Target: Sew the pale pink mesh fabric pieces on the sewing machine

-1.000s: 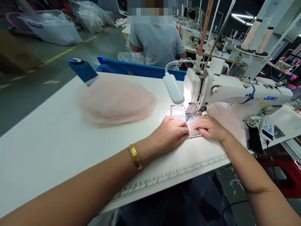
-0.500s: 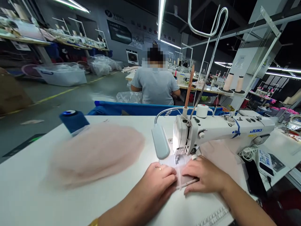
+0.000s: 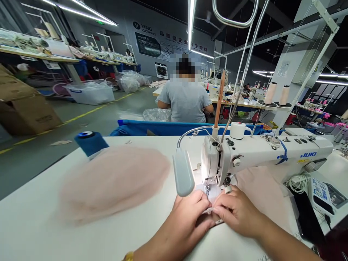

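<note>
Just in front of the needle of a white sewing machine (image 3: 252,152), my two hands meet over a small piece of pale sheer fabric (image 3: 208,210). My left hand (image 3: 189,214) pinches the fabric from the left, thumb toward me. From the other side, the fingertips of my right hand (image 3: 236,212) grip the same fabric, close to the left fingers. Part of the fabric lies under the presser foot (image 3: 208,190). A grey lamp head (image 3: 183,174) hangs left of the needle. My fingers hide much of the fabric.
Sheer pink fabric (image 3: 114,181) lies piled at left, beside a blue thread cone (image 3: 91,143). More pink fabric (image 3: 263,192) is right of the needle. A black phone (image 3: 308,217) and a control box (image 3: 322,194) sit at far right. A person (image 3: 186,98) sits ahead.
My hands have drawn together, and the fabric between them is now bunched up at the fingertips instead of lying flat. The camera view has shifted slightly.
</note>
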